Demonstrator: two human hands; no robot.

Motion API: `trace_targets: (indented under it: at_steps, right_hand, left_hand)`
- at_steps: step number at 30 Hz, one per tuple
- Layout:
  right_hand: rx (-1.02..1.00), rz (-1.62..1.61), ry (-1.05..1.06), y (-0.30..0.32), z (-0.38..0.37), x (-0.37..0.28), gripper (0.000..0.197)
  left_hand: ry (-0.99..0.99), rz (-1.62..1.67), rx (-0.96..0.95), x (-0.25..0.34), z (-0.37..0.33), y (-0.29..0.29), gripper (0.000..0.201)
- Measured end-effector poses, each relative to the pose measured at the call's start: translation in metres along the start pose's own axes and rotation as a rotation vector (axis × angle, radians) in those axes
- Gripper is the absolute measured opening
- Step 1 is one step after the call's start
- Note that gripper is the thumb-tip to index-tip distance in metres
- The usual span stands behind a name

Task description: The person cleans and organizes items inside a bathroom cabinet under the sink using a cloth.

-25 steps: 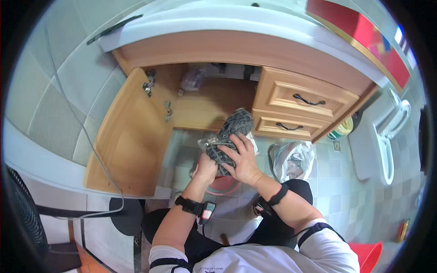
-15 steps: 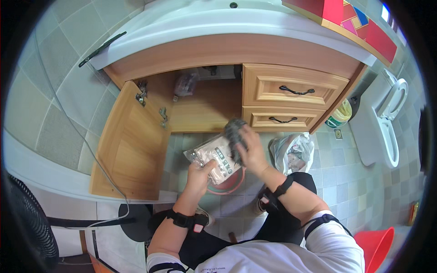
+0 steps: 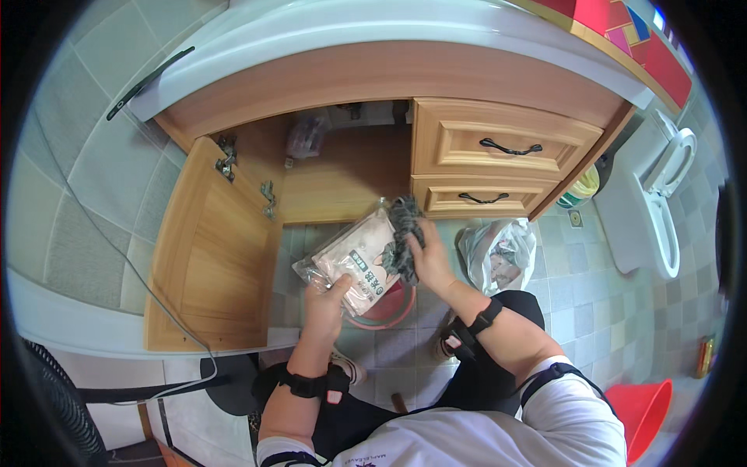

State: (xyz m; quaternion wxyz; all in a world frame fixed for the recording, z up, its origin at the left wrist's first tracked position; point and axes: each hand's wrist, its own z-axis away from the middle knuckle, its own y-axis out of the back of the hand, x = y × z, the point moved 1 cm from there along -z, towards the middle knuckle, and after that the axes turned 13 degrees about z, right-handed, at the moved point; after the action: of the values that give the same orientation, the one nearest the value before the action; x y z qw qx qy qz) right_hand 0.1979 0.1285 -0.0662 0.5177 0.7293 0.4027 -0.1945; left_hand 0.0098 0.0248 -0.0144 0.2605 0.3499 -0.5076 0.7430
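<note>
My left hand (image 3: 324, 305) grips a flat, pale pink package in clear plastic (image 3: 359, 251) by its lower left side, thumb on top. In my right hand (image 3: 430, 258) is a bunched dark grey cloth (image 3: 405, 233), pressed against the package's right edge. Both are held in front of the open wooden cabinet (image 3: 350, 175). Below the package, partly hidden by it, a round pink basin (image 3: 401, 314) stands on the floor.
The cabinet door (image 3: 210, 257) stands open at left. Inside the cabinet lies a clear plastic bag (image 3: 308, 138). Right of my hands are two drawers (image 3: 498, 148) and a white bag of rubbish (image 3: 498, 257). A toilet (image 3: 642, 222) and a red bucket (image 3: 638, 416) stand farther right.
The package has turned, its upper edge swinging up, and more of its face shows. The cloth has slid along its right edge. The whole view has shifted slightly.
</note>
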Motion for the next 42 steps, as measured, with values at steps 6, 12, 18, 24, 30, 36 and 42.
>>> trace_targets:
  at_steps: [6,12,18,24,30,36,42]
  right_hand:
    - [-0.19,-0.725,-0.633,-0.005,0.004,-0.001,0.025]
    - [-0.474,-1.287,-0.803,0.016,0.012,-0.044,0.039]
    - [-0.688,-1.53,-0.817,0.032,0.006,-0.042,0.047]
    - [-0.57,-1.339,-0.814,0.046,0.002,-0.04,0.035]
    - [-0.598,-1.248,-0.747,0.036,0.003,-0.04,0.041]
    - [-0.558,-0.93,-0.671,0.032,0.0,-0.039,0.041]
    - [-0.18,-0.673,-0.281,0.037,-0.001,-0.036,0.049]
  left_hand:
    - [-0.183,-0.167,0.051,0.001,-0.001,0.007,0.042]
    - [-0.831,-0.999,-0.05,-0.005,0.014,-0.016,0.057]
    - [-0.932,-1.547,-0.426,-0.006,0.036,-0.055,0.059]
    - [-0.718,-1.087,-0.598,0.019,0.022,-0.039,0.068]
    - [-0.34,-0.607,0.057,0.004,-0.018,0.01,0.055]
    - [0.264,0.145,-0.07,-0.004,-0.011,0.016,0.049]
    - [0.206,-0.052,0.062,-0.021,-0.017,0.026,0.033]
